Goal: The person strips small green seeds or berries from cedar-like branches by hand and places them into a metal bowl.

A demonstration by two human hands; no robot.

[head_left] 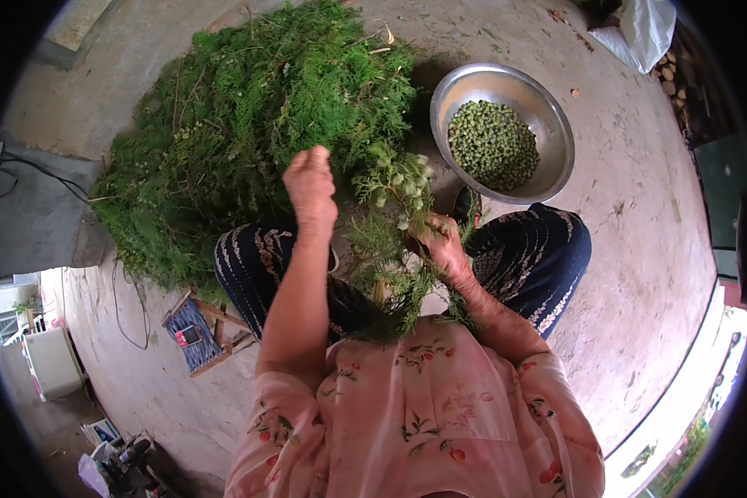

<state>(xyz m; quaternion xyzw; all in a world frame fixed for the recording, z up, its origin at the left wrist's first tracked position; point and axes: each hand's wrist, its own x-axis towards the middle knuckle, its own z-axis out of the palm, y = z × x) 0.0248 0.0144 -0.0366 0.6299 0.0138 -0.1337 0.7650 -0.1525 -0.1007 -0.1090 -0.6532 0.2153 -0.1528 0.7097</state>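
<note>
The heap of leafy branches [241, 124] lies on the floor [639, 249] at about eleven o'clock from the person's knees. The metal bowl [556, 124] sits on the floor at one o'clock, just beside the heap, with small round fruits [492, 145] in it. A sprig [398, 199] stands between the left hand [311, 187] at its nine o'clock and the right hand [444, 245] at its five o'clock. A small stool [197, 332] stands at eight o'clock, apparently beside the left knee.
</note>
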